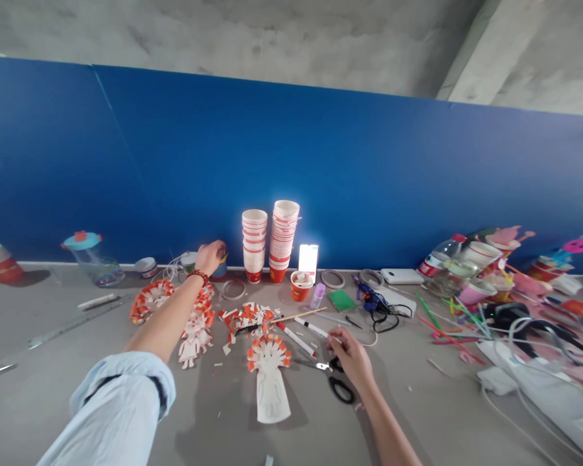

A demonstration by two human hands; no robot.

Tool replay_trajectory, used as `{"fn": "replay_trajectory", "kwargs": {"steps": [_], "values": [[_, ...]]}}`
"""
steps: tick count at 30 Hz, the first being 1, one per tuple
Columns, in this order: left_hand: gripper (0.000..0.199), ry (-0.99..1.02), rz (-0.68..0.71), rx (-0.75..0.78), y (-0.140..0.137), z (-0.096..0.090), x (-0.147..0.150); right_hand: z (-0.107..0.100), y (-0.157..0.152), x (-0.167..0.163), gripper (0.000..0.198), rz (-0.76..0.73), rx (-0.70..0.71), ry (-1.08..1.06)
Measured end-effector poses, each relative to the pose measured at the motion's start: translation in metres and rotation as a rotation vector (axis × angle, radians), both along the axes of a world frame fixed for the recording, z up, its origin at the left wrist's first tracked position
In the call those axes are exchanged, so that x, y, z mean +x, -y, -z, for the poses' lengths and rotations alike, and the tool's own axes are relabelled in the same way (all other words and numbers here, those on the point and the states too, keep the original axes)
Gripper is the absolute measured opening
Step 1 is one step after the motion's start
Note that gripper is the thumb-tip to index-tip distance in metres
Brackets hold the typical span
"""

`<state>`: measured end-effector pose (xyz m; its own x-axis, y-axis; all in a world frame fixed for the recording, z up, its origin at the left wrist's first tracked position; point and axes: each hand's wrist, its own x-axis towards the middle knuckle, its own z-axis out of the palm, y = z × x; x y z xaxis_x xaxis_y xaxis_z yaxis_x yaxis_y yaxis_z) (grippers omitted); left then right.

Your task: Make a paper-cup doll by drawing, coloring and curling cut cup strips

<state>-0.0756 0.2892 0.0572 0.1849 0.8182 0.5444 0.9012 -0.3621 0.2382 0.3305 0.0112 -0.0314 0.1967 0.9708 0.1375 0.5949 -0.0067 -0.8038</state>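
My left hand [212,257] reaches far out to the foot of the blue partition. Its fingers are curled above a small blue container [219,270], and what they hold, if anything, is hidden. My right hand [352,355] hovers low at the upper loop of the black-handled scissors [341,390], fingers loosely bent, with nothing visible in them. Near its fingertips ends a white marker with a dark tip [311,326]. A red-and-white marker [296,339] lies to its left. Between my arms rests a paper cutout [272,388] with an orange-and-white fringed head and a pencilled body.
Two stacks of paper cups [254,246] stand by the partition, near a lit phone [308,260] and a scrap-filled cup [300,288]. Paper scraps [250,318] lie mid-table; finished-looking cutouts [194,343] sit under my left arm. Bottles, straws and a power strip [539,388] crowd the right.
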Motion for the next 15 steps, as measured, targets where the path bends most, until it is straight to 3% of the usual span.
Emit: {"fn": "replay_trajectory", "kwargs": {"steps": [7,15], "values": [[0.022,-0.03,0.021,-0.012,-0.0048,0.0004,0.0002,-0.0034,0.0008,-0.0016,0.038,0.017,-0.005,-0.019],[0.022,-0.091,0.146,-0.001,-0.0026,-0.0072,0.001,-0.0081,0.0019,-0.0041,0.038,0.033,0.027,-0.028]]}}
